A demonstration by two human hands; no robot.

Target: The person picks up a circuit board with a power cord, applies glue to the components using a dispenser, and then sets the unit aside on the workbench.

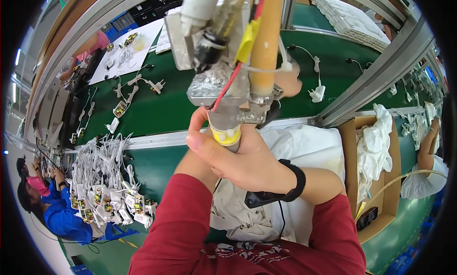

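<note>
Right in front of me hangs a metal dispensing head with hoses and wires, its grey nozzle [223, 125] wrapped in yellow tape at the lower end. My right hand [243, 160] is closed around this nozzle, thumb on the near left side. A black band with a dark box circles that wrist. My left forearm crosses behind the right hand. Part of my left hand [288, 80] shows beyond the dispensing head, over the green conveyor belt [181, 108]; its fingers are mostly hidden, so what it holds cannot be made out.
Several white-cabled adapters with bare circuit boards [107, 194] are heaped at left. A plug with its cable [317, 91] lies on the belt. At right stands a cardboard box [352, 146] with white cloths. A metal post [376, 70] slants across the right. Co-workers sit at both sides.
</note>
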